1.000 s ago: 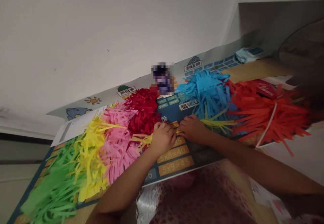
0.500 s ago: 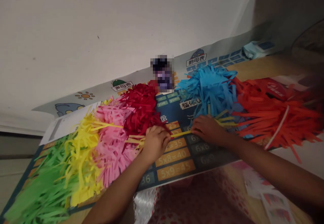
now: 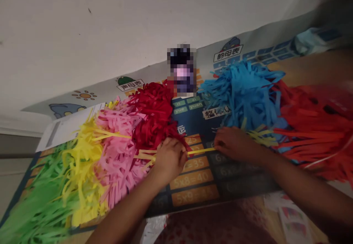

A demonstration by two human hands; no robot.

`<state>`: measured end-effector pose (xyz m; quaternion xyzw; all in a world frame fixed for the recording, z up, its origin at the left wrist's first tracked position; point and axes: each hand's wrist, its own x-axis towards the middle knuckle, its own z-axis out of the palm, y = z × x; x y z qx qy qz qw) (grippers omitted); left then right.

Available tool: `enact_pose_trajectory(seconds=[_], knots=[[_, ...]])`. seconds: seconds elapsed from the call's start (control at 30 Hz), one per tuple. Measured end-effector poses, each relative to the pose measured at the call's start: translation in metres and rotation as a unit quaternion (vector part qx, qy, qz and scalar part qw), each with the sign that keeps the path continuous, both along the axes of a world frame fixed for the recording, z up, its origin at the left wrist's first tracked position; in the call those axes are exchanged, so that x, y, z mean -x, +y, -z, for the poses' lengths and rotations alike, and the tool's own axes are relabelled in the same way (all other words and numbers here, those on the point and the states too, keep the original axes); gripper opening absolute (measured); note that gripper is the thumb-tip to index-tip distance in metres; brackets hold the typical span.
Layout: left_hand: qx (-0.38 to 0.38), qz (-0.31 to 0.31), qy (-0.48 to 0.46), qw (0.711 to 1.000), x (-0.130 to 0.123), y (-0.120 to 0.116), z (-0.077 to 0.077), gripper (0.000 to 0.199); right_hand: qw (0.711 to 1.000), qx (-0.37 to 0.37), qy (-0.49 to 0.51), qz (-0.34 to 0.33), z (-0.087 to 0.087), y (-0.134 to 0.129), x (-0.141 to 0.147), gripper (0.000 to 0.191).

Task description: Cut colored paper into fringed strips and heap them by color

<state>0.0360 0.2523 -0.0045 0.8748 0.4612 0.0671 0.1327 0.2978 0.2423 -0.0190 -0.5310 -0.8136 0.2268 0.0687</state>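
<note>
A narrow yellow paper strip [image 3: 201,151] runs taut between my two hands, low over the printed table mat. My left hand [image 3: 171,156] pinches its left part, with loose pale-yellow ends sticking out on the far side of the fingers. The right end is pinched by my right hand [image 3: 231,141], and more yellow ends [image 3: 261,137] show beyond that hand. Just behind my left hand lies a bunch of dark red paper fringe [image 3: 154,115], beside pink fringe [image 3: 118,155]. Blue fringe [image 3: 245,89] lies behind my right hand.
Yellow fringe [image 3: 85,178] and green fringe [image 3: 41,200] cover the left end of the mat [image 3: 193,196]. Orange-red fringe [image 3: 317,133] lies at the right. A pixelated object [image 3: 182,71] stands at the back near the wall [image 3: 124,23]. A white paper [image 3: 71,126] lies at back left.
The view has shifted slightly, so things on the right sit farther right. Both hands keep their pinch on the strip, and the stretch between them looks a little longer.
</note>
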Motion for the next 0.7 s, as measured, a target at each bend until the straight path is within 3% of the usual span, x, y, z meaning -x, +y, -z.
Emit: enact_pose_trajectory(seconds=[0.1, 0.2, 0.4, 0.57, 0.7], knots=[[-0.074, 0.091, -0.015, 0.993, -0.003, -0.004, 0.002, 0.025, 1.000, 0.001, 0.026, 0.015, 0.002, -0.001, -0.001, 0.003], [-0.126, 0.160, -0.040, 0.978, -0.008, -0.008, 0.007, 0.023, 0.998, -0.056, 0.035, -0.021, 0.005, -0.006, -0.001, 0.006], [-0.163, 0.157, -0.026, 0.974, -0.017, -0.017, 0.010, 0.015, 0.953, -0.278, -0.004, -0.125, 0.014, -0.019, 0.018, 0.017], [-0.172, 0.152, -0.015, 0.973, -0.026, -0.020, 0.006, 0.016, 0.928, -0.309, -0.111, -0.179, 0.013, -0.021, 0.036, 0.021], [-0.187, 0.133, -0.016, 0.973, -0.032, -0.019, 0.009, 0.017, 0.929, -0.300, -0.132, -0.170, 0.009, -0.023, 0.042, 0.022]])
